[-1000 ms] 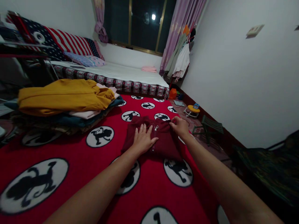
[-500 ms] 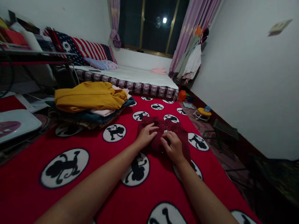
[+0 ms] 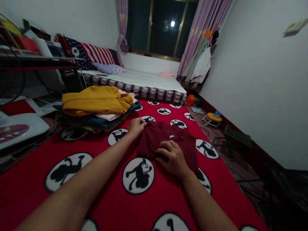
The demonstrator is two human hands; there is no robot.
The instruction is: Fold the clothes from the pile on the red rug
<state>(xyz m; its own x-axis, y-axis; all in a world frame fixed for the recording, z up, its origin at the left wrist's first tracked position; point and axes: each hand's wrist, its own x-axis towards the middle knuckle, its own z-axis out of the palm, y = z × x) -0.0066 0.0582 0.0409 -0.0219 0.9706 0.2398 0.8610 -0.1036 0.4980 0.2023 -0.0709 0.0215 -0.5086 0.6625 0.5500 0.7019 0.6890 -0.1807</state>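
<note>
A maroon garment (image 3: 185,142) lies folded on a red blanket (image 3: 108,199) printed with black monkeys in white circles. Its silver zipper pull (image 3: 171,136) shows near the middle. At the garment's far left corner, my left hand (image 3: 136,127) has its fingers pinched together on the fabric. My right hand (image 3: 172,158) rests on the near part of the garment, fingers bent and a little apart, thumb held away from them. The cloth beneath its palm is hidden.
Left of the garment stands a stack of folded clothes with a mustard-yellow garment (image 3: 93,101) on top. A cluttered desk (image 3: 43,63) is at the left. A bed (image 3: 141,78) spans the back under the window. A yellow stool (image 3: 213,118) and a dark green folding stool (image 3: 237,138) stand right.
My left hand has moved left from the garment's middle to its left edge and pinches there. My right hand has slid slightly nearer, off the zipper. The garment's left side lies wider and flatter.
</note>
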